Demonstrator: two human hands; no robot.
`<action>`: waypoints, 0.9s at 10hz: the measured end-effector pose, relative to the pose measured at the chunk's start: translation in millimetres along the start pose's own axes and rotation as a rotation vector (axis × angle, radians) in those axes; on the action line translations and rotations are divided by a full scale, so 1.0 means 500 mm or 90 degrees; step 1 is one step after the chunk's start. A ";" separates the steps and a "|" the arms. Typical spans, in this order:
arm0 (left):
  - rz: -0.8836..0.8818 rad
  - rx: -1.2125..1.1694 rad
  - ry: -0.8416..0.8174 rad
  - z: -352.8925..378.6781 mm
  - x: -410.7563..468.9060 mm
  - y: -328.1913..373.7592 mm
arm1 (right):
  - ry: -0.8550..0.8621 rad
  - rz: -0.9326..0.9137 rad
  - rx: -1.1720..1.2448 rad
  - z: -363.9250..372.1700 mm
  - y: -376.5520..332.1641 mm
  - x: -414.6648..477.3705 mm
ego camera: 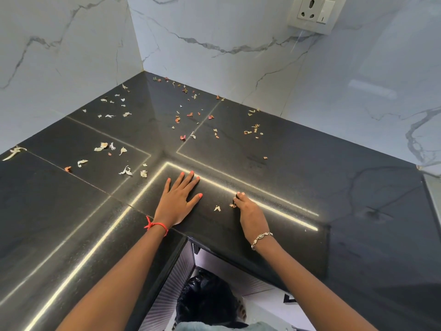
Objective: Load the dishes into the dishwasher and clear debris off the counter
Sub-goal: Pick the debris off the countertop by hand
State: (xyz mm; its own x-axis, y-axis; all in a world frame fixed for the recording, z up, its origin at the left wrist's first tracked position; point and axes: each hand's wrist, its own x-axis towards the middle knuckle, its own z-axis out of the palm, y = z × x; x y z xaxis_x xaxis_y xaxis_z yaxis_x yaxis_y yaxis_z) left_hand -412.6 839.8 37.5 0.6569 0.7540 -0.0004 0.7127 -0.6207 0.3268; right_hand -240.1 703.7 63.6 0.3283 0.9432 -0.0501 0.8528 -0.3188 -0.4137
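So here's our black worktop [298, 187] corner. The debris is spread all over it, mostly toward the back where the marble wall [214, 32] meets it.

Far left there's a long pale peel [14, 152] right at the frame edge. A loose bunch of pale peels [105, 146] sits a bit further in, with one orange bit [68, 168] near them.

Our left hand [177, 201] lies flat on the worktop, palm down, with a red thread [156, 226] round the wrist. Its fingers [188, 179] are straight and spread, holding nothing.

Up behind it, around the middle, are the reddish bits [188, 114], well away from both hands. Down below the worktop edge, between our forearms, you can see a black bag [205, 297].

A small pale scrap [217, 208] sits on the worktop between our two hands.

Our right hand [250, 211] stands on its edge on the worktop, bracelet [261, 238] on the wrist. Its fingers [241, 195] are curled in, with a brownish crumb [232, 205] just beside them. We honestly can't tell if they're pinching anything.

Further back on the right are some tan bits [254, 129], and a wall socket [311, 13] is up in the top right.
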 end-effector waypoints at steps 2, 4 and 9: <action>0.001 0.006 -0.002 0.001 0.001 0.000 | 0.064 -0.044 0.037 0.014 -0.012 -0.002; -0.001 0.007 0.002 0.001 0.000 0.001 | 0.046 -0.118 0.031 0.014 -0.027 -0.017; 0.008 0.009 0.008 0.002 -0.001 -0.002 | 0.026 -0.111 -0.015 -0.006 -0.002 0.010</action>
State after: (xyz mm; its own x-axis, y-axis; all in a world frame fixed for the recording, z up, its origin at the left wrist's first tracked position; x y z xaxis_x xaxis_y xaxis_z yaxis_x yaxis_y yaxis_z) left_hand -413.2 839.7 36.3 0.6627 0.7487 0.0149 0.7080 -0.6329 0.3134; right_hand -238.0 708.4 66.4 0.1904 0.9800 0.0580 0.9072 -0.1531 -0.3918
